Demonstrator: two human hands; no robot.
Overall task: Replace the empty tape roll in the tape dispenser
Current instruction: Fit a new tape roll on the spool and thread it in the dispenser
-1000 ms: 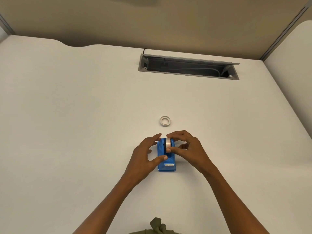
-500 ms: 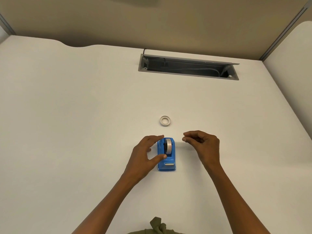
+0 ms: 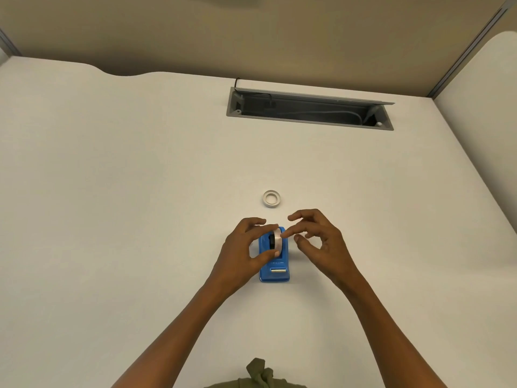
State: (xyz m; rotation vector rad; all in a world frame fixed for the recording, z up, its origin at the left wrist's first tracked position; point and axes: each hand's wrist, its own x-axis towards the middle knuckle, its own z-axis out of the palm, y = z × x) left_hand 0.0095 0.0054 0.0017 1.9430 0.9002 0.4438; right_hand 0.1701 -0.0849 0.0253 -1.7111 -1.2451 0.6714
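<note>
A blue tape dispenser [image 3: 275, 261] sits on the white desk [image 3: 112, 219] in front of me. A pale tape roll [image 3: 277, 242] stands on edge in its cradle. My left hand [image 3: 243, 253] pinches that roll between thumb and forefinger from the left. My right hand [image 3: 319, 242] hovers on the right with its fingers spread, one fingertip touching the top of the roll. A small empty white tape core [image 3: 271, 198] lies flat on the desk just beyond the dispenser.
A grey cable tray opening [image 3: 307, 110] with cords inside is set into the desk at the back. A beige partition wall [image 3: 251, 37] rises behind it. An olive garment knot [image 3: 258, 372] shows at the bottom edge.
My right hand left the roll, drew off to the right, then came back with fingers spread to touch the roll's top. My left hand moved from the dispenser's side onto the roll.
</note>
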